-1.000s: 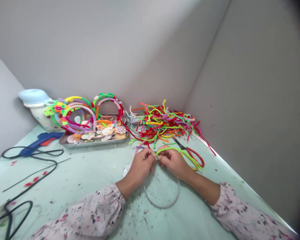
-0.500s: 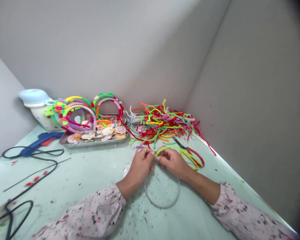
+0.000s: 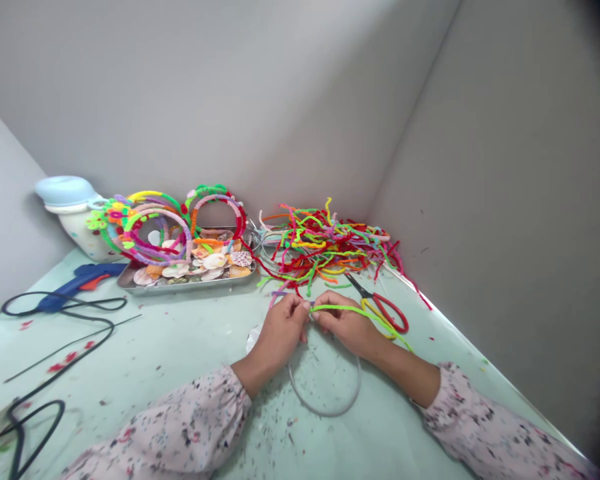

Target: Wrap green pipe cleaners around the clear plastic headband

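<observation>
My left hand and my right hand meet low in the middle of the view, fingertips close together. A thin, pale, bare headband hangs below them, its top hidden in my fingers. My left hand pinches the headband, with a short purple pipe cleaner showing beyond it. My right hand pinches a lime-green pipe cleaner, whose long end runs out to the right. Red-handled scissors lie just beyond that end.
A tangled heap of multicoloured pipe cleaners lies against the back wall. To its left stand finished fuzzy headbands by a metal tray of seashells. A blue glue gun with a black cord lies at left.
The green pipe cleaner's free end has straightened and now stretches further right, crossing above the scissors. My hands have barely moved.
</observation>
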A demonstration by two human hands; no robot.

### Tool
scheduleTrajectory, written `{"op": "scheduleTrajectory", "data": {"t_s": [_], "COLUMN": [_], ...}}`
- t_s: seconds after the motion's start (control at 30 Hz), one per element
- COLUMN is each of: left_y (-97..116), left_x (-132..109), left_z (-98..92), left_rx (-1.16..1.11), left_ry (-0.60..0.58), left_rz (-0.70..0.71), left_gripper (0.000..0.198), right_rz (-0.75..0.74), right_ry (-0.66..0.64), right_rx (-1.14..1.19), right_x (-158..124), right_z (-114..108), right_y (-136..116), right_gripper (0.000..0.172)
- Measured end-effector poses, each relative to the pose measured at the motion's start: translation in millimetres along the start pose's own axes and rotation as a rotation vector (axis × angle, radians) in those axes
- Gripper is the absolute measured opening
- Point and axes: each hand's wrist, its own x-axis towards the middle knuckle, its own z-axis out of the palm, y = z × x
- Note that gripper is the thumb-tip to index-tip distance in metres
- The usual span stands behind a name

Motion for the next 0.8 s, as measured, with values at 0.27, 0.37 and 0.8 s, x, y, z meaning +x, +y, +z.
{"op": "scheduleTrajectory", "data": {"t_s": [0.27, 0.37, 0.8], "left_y": [-1.5, -1.5, 1.3], "left_x": [0.6, 0.9, 0.4], "left_z": [0.3, 0.2, 1.1], "left_rx": [0.016, 0.023, 0.057], "left_ry": [0.003, 0.012, 0.016], "left_rz": [-0.023, -0.015, -0.039], "left_gripper": [0.027, 0.028, 0.025], "right_rz": [0.017, 0.025, 0.0], "right_ry": [0.03, 0.02, -0.018], "right_rx": [0.031, 0.021, 0.004], "right_x": [0.3, 0.4, 1.6], "right_z": [0.6, 0.5, 1.5], "right_y": [1.1, 0.0, 0.6], "right_gripper": [0.014, 0.013, 0.012]}}
